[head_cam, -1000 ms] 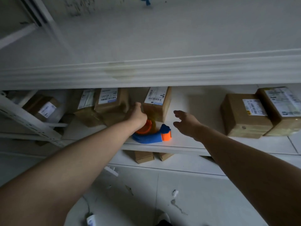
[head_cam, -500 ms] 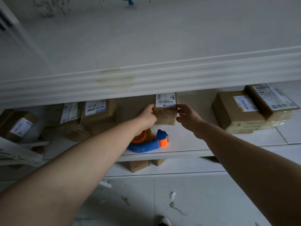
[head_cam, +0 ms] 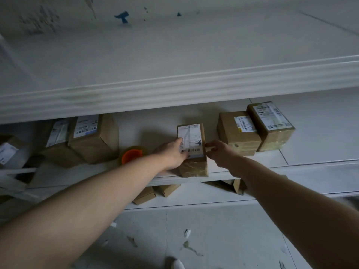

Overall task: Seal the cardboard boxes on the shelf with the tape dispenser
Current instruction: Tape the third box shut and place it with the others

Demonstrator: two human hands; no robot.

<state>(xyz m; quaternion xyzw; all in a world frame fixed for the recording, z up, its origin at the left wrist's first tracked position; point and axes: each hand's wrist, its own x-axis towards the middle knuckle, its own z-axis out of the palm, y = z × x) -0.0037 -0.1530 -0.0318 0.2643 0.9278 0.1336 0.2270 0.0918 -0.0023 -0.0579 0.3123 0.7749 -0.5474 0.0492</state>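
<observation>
**Box held at the shelf front edge, both hands engaged**

**Position of work item.** The small box (head_cam: 192, 152) stands on the shelf (head_cam: 303, 166) at its front edge, near the middle of the view. Its label (head_cam: 190, 137) faces up, and glossy tape shows on the near face.

**Left grip.** The left hand (head_cam: 172, 153) holds the small box from the left. Its fingers lie over the left margin of the label. The thumb is not visible.

**Right grip.** The right hand (head_cam: 220, 152) is at the right top edge of the small box, with its fingers curled onto that edge. The underside of this hold is hidden.

**Tool.** The tape dispenser (head_cam: 131, 154) sits on the shelf just left of the left hand, and neither hand touches it. Only its orange core and a rim of tape show. The rest is behind the left forearm.

**Other stock on the shelf.**
- Two right boxes (head_cam: 240, 136) stand touching each other, near the right hand but clear of it. Both have their labels up.
- Two left boxes (head_cam: 91, 140) stand side by side beyond the dispenser, also labelled on top.

**Surroundings.**
- The upper shelf (head_cam: 174, 90) overhangs the rear of the working level.
- The lower boxes (head_cam: 153, 193) sit under the shelf front.
- The floor (head_cam: 223, 230) is tiled and marked with scraps and stains.
</observation>
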